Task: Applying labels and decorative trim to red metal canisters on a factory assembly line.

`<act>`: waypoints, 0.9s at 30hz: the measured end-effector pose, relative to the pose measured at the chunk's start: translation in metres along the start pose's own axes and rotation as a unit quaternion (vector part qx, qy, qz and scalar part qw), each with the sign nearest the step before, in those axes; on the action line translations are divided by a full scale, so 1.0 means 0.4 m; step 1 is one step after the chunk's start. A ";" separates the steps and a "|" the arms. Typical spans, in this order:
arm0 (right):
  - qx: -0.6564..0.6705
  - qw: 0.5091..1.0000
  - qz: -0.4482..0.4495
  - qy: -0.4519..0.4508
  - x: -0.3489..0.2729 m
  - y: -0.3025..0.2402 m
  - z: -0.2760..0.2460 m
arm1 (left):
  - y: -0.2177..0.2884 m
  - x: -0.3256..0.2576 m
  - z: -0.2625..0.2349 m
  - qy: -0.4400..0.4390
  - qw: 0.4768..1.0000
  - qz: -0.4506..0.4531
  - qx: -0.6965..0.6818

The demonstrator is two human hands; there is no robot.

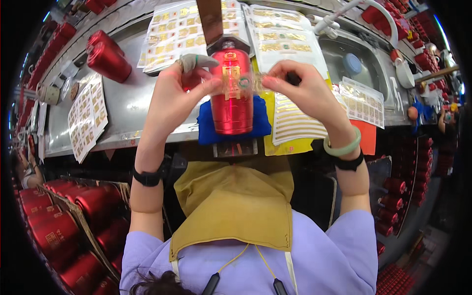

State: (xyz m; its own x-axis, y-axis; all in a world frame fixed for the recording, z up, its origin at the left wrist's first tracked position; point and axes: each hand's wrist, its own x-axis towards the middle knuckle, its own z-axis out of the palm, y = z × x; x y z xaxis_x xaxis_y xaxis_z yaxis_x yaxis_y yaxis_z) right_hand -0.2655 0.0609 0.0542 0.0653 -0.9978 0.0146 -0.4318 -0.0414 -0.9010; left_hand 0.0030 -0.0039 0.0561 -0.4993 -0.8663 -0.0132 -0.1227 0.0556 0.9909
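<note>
A shiny red metal bottle [233, 116] with gold lettering lies on a folded blue cloth [262, 118], its neck pointing away from me. Across its upper half stretches a clear decal strip [244, 83] with a round green mark. My right hand [297, 87] pinches the strip's right end between thumb and fingers, just off the bottle. At the other end, my left hand [179, 91] presses its thumb on the strip against the bottle's left side. A grey cover sits on one left finger, lifted near the bottle's shoulder; my other left fingertips are partly hidden.
Gold decal sheets [172, 35] lie behind the bottle, with more sheets [88, 118] at the left. Other decal strips [295, 120] rest on a yellow sheet [273, 147]. Two red bottles [110, 61] stand at left. A sink [364, 54] is at right; crated red bottles [54, 236] are lower left.
</note>
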 end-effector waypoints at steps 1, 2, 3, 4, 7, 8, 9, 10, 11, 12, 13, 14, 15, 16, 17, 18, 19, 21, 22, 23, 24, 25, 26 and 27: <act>0.010 1.000 -0.011 0.001 -0.017 0.000 0.011 | 0.002 -0.024 -0.002 0.005 1.000 -0.018 -0.023; 0.018 1.000 -0.022 0.004 -0.038 -0.002 0.020 | 0.002 -0.050 -0.008 -0.008 0.999 -0.027 -0.044; 0.020 1.000 -0.008 -0.011 -0.063 -0.014 0.027 | -0.001 -0.084 -0.007 -0.004 0.997 -0.034 -0.074; 0.063 0.997 0.020 -0.032 -0.085 -0.033 0.035 | -0.008 -0.109 -0.007 -0.004 0.994 -0.038 -0.105; 0.068 0.993 0.085 -0.035 -0.116 -0.012 0.090 | -0.074 -0.147 -0.011 -0.016 0.990 -0.078 -0.114; 0.069 0.993 0.088 -0.036 -0.120 0.004 0.109 | -0.097 -0.151 -0.008 -0.016 0.990 -0.081 -0.116; 0.070 0.994 0.081 -0.022 -0.121 0.021 0.127 | -0.118 -0.152 -0.005 -0.008 0.987 -0.088 -0.130; 0.070 0.995 0.075 -0.007 -0.121 0.035 0.144 | -0.132 -0.152 -0.002 0.000 0.985 -0.096 -0.145; 0.077 0.996 0.049 0.018 -0.122 0.047 0.159 | -0.139 -0.152 0.003 -0.007 0.984 -0.090 -0.155; 0.078 0.996 0.051 0.015 -0.119 0.049 0.165 | -0.147 -0.151 0.005 -0.006 0.983 -0.093 -0.155; 0.069 0.996 0.048 0.027 -0.117 0.050 0.171 | -0.156 -0.150 0.009 -0.009 0.981 -0.084 -0.176; 0.060 0.996 0.046 0.038 -0.115 0.052 0.177 | -0.164 -0.150 0.012 -0.012 0.978 -0.075 -0.196; 0.073 0.995 0.036 0.053 -0.114 0.063 0.184 | -0.170 -0.148 0.016 -0.014 0.977 -0.079 -0.196; 0.074 0.995 0.038 0.050 -0.114 0.065 0.186 | -0.173 -0.148 0.021 -0.012 0.977 -0.082 -0.196; 0.083 0.994 0.047 0.046 -0.114 0.068 0.186 | -0.175 -0.149 0.025 0.012 0.974 -0.099 -0.201; 0.090 0.993 0.057 0.042 -0.117 0.074 0.185 | -0.181 -0.150 0.029 0.035 0.971 -0.116 -0.208; 0.077 0.994 0.058 0.040 -0.118 0.082 0.182 | -0.179 -0.149 0.025 0.037 0.965 -0.125 -0.229; 0.087 0.993 0.066 0.036 -0.116 0.080 0.180 | -0.171 -0.145 0.027 0.033 0.967 -0.109 -0.227; 0.095 0.992 0.070 0.033 -0.116 0.073 0.179 | -0.170 -0.147 0.029 0.028 0.970 -0.091 -0.224; 0.096 0.992 0.080 0.022 -0.116 0.063 0.177 | -0.178 -0.152 0.032 0.041 0.976 -0.074 -0.199; 0.097 0.992 0.082 0.021 -0.116 0.069 0.178 | -0.185 -0.151 0.034 0.041 0.976 -0.076 -0.199; 0.115 0.989 0.084 0.026 -0.116 0.076 0.181 | -0.191 -0.148 0.035 0.047 0.973 -0.085 -0.208; 0.133 0.987 0.086 0.032 -0.117 0.081 0.183 | -0.194 -0.147 0.035 0.053 0.970 -0.093 -0.216; 0.118 0.989 0.077 0.032 -0.117 0.077 0.183 | -0.191 -0.146 0.034 0.051 0.969 -0.096 -0.220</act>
State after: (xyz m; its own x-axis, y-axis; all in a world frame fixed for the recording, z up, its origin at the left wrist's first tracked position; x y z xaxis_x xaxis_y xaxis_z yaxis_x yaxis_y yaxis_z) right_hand -0.2159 0.1101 -0.0058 -0.0461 -0.9928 -0.1105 -0.2091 0.1177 -0.9708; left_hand 0.0297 0.0492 -0.0207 -0.4133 -0.8855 -0.2121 0.1846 -0.3096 0.9328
